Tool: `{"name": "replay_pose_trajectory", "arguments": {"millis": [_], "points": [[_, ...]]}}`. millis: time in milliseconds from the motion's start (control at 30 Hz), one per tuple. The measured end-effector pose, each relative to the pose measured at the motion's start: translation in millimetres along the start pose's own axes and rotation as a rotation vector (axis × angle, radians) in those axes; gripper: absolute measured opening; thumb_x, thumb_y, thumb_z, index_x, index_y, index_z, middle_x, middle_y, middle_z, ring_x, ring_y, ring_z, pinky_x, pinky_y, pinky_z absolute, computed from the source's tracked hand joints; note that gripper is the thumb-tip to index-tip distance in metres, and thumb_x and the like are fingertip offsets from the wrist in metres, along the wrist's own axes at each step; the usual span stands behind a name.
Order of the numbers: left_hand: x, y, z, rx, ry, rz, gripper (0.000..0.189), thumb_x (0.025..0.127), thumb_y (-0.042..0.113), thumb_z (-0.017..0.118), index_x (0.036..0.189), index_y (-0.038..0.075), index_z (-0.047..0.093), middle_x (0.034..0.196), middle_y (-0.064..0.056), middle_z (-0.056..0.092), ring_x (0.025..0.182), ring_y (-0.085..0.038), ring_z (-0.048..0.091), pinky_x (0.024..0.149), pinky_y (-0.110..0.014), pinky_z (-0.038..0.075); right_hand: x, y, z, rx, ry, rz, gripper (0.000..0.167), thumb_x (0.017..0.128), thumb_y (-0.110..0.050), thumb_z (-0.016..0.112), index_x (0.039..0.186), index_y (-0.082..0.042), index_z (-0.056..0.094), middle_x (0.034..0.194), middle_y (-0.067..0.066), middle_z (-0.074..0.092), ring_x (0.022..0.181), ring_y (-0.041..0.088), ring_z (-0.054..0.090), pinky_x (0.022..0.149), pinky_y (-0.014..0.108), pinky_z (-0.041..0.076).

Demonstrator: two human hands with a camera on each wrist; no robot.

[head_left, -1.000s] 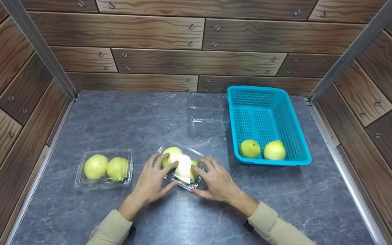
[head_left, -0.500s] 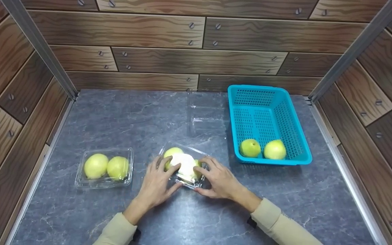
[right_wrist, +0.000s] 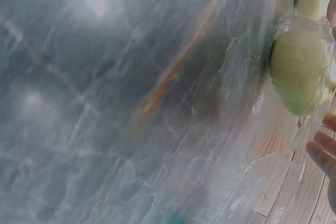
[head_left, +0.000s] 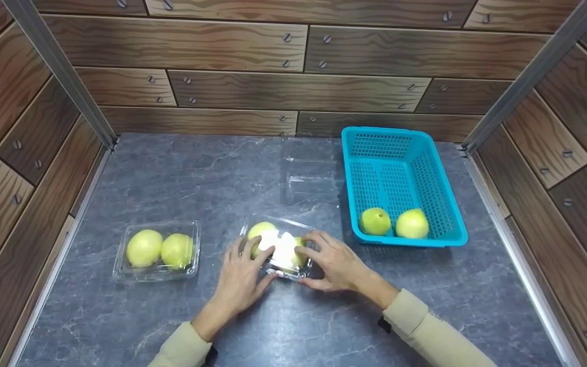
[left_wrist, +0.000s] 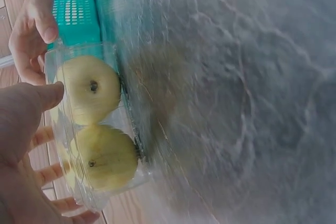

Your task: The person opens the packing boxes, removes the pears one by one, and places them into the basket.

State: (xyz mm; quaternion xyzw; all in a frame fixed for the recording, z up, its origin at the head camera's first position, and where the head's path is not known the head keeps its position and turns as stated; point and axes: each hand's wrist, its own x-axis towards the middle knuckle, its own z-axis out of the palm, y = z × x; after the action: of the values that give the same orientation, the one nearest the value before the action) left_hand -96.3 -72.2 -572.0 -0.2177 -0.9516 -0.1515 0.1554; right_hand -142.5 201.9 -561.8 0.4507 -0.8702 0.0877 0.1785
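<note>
A clear plastic clamshell box (head_left: 281, 250) with yellow-green fruits inside sits mid-table, strong glare on its lid. My left hand (head_left: 240, 272) holds its left side, fingers bent over the lid and thumb at the front edge. On the opposite side my right hand (head_left: 337, 262) holds it likewise, fingertips on the lid and thumb low at the front corner. Two round fruits (left_wrist: 88, 88) show through the plastic wall in the left wrist view. In the right wrist view, a fruit (right_wrist: 299, 69) appears beside the right fingers (right_wrist: 321, 153).
At left stands another clear box (head_left: 156, 276) with two fruits under its lid. A blue perforated basket (head_left: 454, 214) at right holds two fruits (head_left: 411, 224). Behind, beside the basket, lies an open clear clamshell (head_left: 310, 178). Wood-patterned walls (head_left: 237, 92) enclose the grey marbled table.
Both hands and the box between them have shifted slightly right, and the box has turned a little straighter. The basket and the left box stay in place.
</note>
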Motion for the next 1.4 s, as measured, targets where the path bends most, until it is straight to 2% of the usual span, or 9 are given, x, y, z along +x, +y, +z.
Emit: {"name": "replay_pose_trajectory", "arguments": {"millis": [367, 700, 867, 967, 1167, 1300, 1400], "points": [[0.1, 11.5, 1.4, 0.024, -0.020, -0.022, 0.057, 0.092, 0.052, 0.076, 0.142, 0.028, 0.064, 0.150, -0.015, 0.057, 0.139, -0.049, 0.051, 0.112, -0.064, 0.051, -2.3, 10, -7, -0.032, -0.043, -0.027, 0.067, 0.084, -0.068, 0.075, 0.132, -0.022, 0.066, 0.134, 0.009, 0.064, 0.123, 0.027, 0.064, 0.096, 0.040, 0.066], [-0.6, 20.9, 6.7, 0.048, 0.044, -0.055, 0.055, 0.090, 0.050, 0.079, 0.138, 0.028, 0.066, 0.145, -0.013, 0.059, 0.134, -0.048, 0.055, 0.100, -0.059, 0.057, -4.3, 16, -7, -0.040, -0.051, -0.044, 0.066, 0.084, -0.066, 0.075, 0.131, -0.022, 0.067, 0.132, 0.007, 0.065, 0.120, 0.025, 0.064, 0.094, 0.036, 0.066], [-0.2, 23.3, 7.5, 0.045, 0.050, -0.066, 0.056, 0.088, 0.050, 0.081, 0.138, 0.028, 0.065, 0.145, -0.013, 0.059, 0.134, -0.048, 0.055, 0.101, -0.059, 0.057, -5.4, 17, -8, -0.041, -0.061, -0.040, 0.065, 0.084, -0.065, 0.075, 0.132, -0.022, 0.067, 0.133, 0.008, 0.065, 0.121, 0.025, 0.064, 0.095, 0.036, 0.066], [0.2, 23.0, 7.5, 0.033, 0.062, -0.068, 0.058, 0.087, 0.048, 0.083, 0.137, 0.024, 0.065, 0.144, -0.015, 0.059, 0.133, -0.048, 0.055, 0.102, -0.060, 0.057, -5.3, 17, -9, -0.049, -0.068, -0.039, 0.066, 0.085, -0.066, 0.075, 0.133, -0.022, 0.066, 0.134, 0.008, 0.064, 0.121, 0.025, 0.064, 0.096, 0.036, 0.066], [-0.6, 19.1, 4.9, -0.042, 0.133, -0.112, 0.073, 0.082, 0.042, 0.088, 0.137, 0.006, 0.058, 0.140, -0.023, 0.059, 0.128, -0.044, 0.057, 0.103, -0.056, 0.059, -6.7, 17, -10, -0.066, -0.035, -0.072, 0.064, 0.085, -0.064, 0.075, 0.131, -0.019, 0.067, 0.131, 0.009, 0.065, 0.118, 0.024, 0.064, 0.094, 0.036, 0.066], [-2.6, 14.2, 1.4, -0.169, 0.190, -0.166, 0.076, 0.081, 0.031, 0.091, 0.139, -0.001, 0.054, 0.138, -0.026, 0.057, 0.125, -0.043, 0.057, 0.102, -0.055, 0.061, -8.2, 16, -13, -0.093, -0.006, -0.101, 0.061, 0.085, -0.062, 0.077, 0.127, -0.018, 0.068, 0.127, 0.008, 0.066, 0.114, 0.024, 0.065, 0.091, 0.035, 0.065], [-5.0, 9.7, -2.8, -0.287, 0.219, -0.215, 0.074, 0.082, 0.023, 0.090, 0.140, -0.005, 0.052, 0.137, -0.028, 0.055, 0.123, -0.042, 0.056, 0.101, -0.056, 0.060, -9.9, 14, -17, -0.130, 0.016, -0.114, 0.058, 0.085, -0.061, 0.078, 0.124, -0.019, 0.069, 0.122, 0.007, 0.067, 0.107, 0.022, 0.066, 0.085, 0.033, 0.065]]}}
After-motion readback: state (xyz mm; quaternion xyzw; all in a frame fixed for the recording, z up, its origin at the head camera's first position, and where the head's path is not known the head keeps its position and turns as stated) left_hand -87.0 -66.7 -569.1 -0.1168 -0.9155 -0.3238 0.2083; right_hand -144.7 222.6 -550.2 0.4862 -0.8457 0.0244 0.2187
